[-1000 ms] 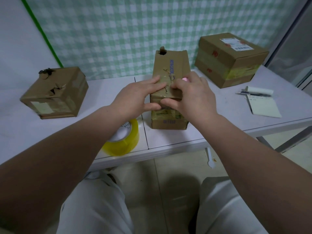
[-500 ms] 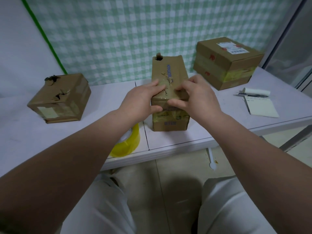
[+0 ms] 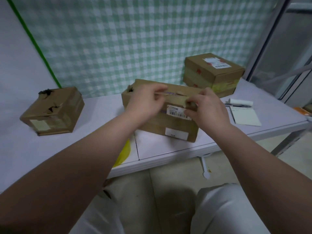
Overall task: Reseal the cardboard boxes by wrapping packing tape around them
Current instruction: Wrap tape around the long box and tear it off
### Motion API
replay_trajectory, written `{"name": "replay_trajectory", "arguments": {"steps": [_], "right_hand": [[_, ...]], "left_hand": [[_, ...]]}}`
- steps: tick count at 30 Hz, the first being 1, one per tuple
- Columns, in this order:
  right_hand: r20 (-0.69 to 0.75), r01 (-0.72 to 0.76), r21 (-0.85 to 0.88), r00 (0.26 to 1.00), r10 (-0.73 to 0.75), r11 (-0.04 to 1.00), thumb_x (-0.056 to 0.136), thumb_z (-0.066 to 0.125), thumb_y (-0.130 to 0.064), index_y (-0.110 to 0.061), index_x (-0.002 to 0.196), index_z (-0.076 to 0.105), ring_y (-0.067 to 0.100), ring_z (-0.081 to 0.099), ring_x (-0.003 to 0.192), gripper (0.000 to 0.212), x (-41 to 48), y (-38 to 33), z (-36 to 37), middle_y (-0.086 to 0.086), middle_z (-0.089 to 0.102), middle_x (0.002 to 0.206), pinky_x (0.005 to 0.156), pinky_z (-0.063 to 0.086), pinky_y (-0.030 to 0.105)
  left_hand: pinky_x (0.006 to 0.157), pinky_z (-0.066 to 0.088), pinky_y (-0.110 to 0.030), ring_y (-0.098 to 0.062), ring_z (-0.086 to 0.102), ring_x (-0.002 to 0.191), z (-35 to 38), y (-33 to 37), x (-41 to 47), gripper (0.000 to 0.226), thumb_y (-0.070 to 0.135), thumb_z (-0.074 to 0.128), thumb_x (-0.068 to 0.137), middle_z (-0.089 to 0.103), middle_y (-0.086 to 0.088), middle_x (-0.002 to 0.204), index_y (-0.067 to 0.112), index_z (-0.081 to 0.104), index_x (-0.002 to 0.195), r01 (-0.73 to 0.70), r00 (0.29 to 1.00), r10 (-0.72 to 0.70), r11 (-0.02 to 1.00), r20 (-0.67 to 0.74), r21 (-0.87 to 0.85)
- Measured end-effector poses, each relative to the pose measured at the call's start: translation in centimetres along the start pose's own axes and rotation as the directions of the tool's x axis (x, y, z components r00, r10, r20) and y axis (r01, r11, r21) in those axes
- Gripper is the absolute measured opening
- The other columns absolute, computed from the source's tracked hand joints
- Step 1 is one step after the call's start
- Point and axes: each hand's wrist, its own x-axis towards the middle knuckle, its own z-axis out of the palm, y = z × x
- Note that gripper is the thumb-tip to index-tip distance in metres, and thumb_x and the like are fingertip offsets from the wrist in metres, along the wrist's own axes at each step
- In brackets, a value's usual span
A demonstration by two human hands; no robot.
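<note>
A person's left hand [image 3: 145,100], blurred, curls its fingers over the top edge of the middle box [image 3: 170,127], while the right hand [image 3: 208,108] pinches that same edge just above a barcode label [image 3: 177,113]. The box lies lengthwise near the front edge of the desk [image 3: 160,147]. A yellow tape roll [image 3: 124,152] peeks from under the left forearm at the desk's lip. A torn box [image 3: 54,110] sits well apart to the left and a labelled box [image 3: 212,73] behind on the right. A notepad [image 3: 244,115] and pen [image 3: 236,105] lie near the right edge.
</note>
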Motion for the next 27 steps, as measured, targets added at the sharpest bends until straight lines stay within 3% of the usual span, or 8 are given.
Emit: {"name": "replay_trajectory", "arguments": {"steps": [3, 5, 7, 9, 13, 19, 24, 27], "right_hand": [[-0.029, -0.075, -0.023, 0.997, 0.074, 0.997, 0.088, 0.063, -0.023, -0.021, 0.115, 0.067, 0.03, 0.055, 0.1, 0.027, 0.3, 0.7, 0.0, 0.008, 0.048, 0.115, 0.074, 0.041, 0.031], [-0.057, -0.136, 0.023, 0.989, 0.137, 0.99, 0.09, 0.058, -0.016, -0.02, 0.116, 0.067, 0.031, 0.056, 0.098, 0.028, 0.6, 1.1, 0.2, 0.009, 0.048, 0.115, 0.074, 0.041, 0.031], [-0.101, -0.183, 0.096, 0.976, 0.192, 0.979, 0.091, 0.052, -0.011, -0.019, 0.12, 0.066, 0.032, 0.056, 0.099, 0.033, 0.8, 1.2, 0.4, 0.011, 0.049, 0.117, 0.075, 0.04, 0.03], [-0.123, -0.192, 0.136, 0.97, 0.209, 0.972, 0.093, 0.048, -0.01, -0.019, 0.124, 0.063, 0.033, 0.055, 0.1, 0.035, 0.8, 0.9, 0.5, 0.014, 0.049, 0.121, 0.078, 0.04, 0.032], [-0.106, -0.174, 0.213, 0.974, 0.2, 0.961, 0.095, 0.046, -0.015, -0.018, 0.125, 0.062, 0.032, 0.053, 0.106, 0.034, 1.0, -0.1, 0.8, 0.016, 0.053, 0.119, 0.086, 0.039, 0.032], [-0.057, -0.16, 0.266, 0.982, 0.181, 0.951, 0.093, 0.047, -0.014, -0.018, 0.121, 0.064, 0.027, 0.054, 0.112, 0.033, 1.7, -1.4, 1.4, 0.012, 0.061, 0.117, 0.09, 0.041, 0.032], [-0.057, -0.127, 0.312, 0.987, 0.152, 0.942, 0.093, 0.046, -0.009, -0.019, 0.119, 0.066, 0.023, 0.054, 0.115, 0.034, 1.4, -2.4, 1.3, 0.008, 0.062, 0.119, 0.088, 0.04, 0.028], [-0.064, -0.135, 0.345, 0.984, 0.167, 0.929, 0.096, 0.042, -0.012, -0.021, 0.116, 0.067, 0.024, 0.058, 0.106, 0.034, 1.1, -2.5, 1.2, 0.006, 0.065, 0.114, 0.082, 0.043, 0.03]], "left_hand": [[0.097, 0.038, -0.025, -0.017, 0.052, 0.12, -2.0, -1.8, 1.0, 0.037, 0.016, 0.054, 0.089, 0.056, -0.001, 0.133, 0.021, 0.06, 0.125, 0.13, 0.986, -0.102, 0.968, -0.132, 0.217], [0.103, 0.03, -0.027, -0.019, 0.037, 0.135, -2.8, -2.9, 1.0, 0.043, 0.019, 0.055, 0.091, 0.043, -0.005, 0.146, 0.02, 0.052, 0.134, 0.21, 0.977, -0.211, 0.934, -0.031, 0.289], [0.104, 0.029, -0.027, -0.018, 0.032, 0.138, -3.1, -3.4, 0.6, 0.047, 0.02, 0.057, 0.091, 0.039, -0.004, 0.149, 0.02, 0.049, 0.137, 0.257, 0.957, -0.28, 0.938, 0.071, 0.232], [0.098, 0.034, -0.023, -0.017, 0.043, 0.13, -3.0, -3.7, 0.1, 0.045, 0.02, 0.059, 0.089, 0.048, 0.0, 0.143, 0.021, 0.053, 0.134, 0.238, 0.964, -0.255, 0.955, 0.081, 0.175], [0.085, 0.033, -0.018, -0.017, 0.052, 0.118, -2.6, -2.9, -1.0, 0.038, 0.021, 0.059, 0.087, 0.058, 0.002, 0.131, 0.023, 0.061, 0.125, 0.142, 0.985, -0.162, 0.953, 0.052, 0.269], [0.07, 0.037, -0.01, -0.003, 0.051, 0.085, -2.5, -0.4, -2.8, 0.042, 0.011, 0.058, 0.083, 0.06, 0.009, 0.101, 0.03, 0.063, 0.121, -0.06, 0.964, -0.009, 0.966, 0.267, 0.25], [0.075, 0.053, -0.024, -0.002, 0.067, 0.071, -3.1, 1.6, -3.3, 0.059, -0.006, 0.05, 0.082, 0.068, 0.008, 0.084, 0.027, 0.053, 0.131, 0.077, 0.908, -0.055, 0.996, 0.416, -0.035], [0.071, 0.048, -0.017, 0.004, 0.058, 0.066, -3.0, 1.4, -2.9, 0.052, 0.0, 0.053, 0.083, 0.065, 0.012, 0.089, 0.028, 0.059, 0.126, 0.011, 0.954, -0.016, 1.0, 0.301, 0.02]]}}
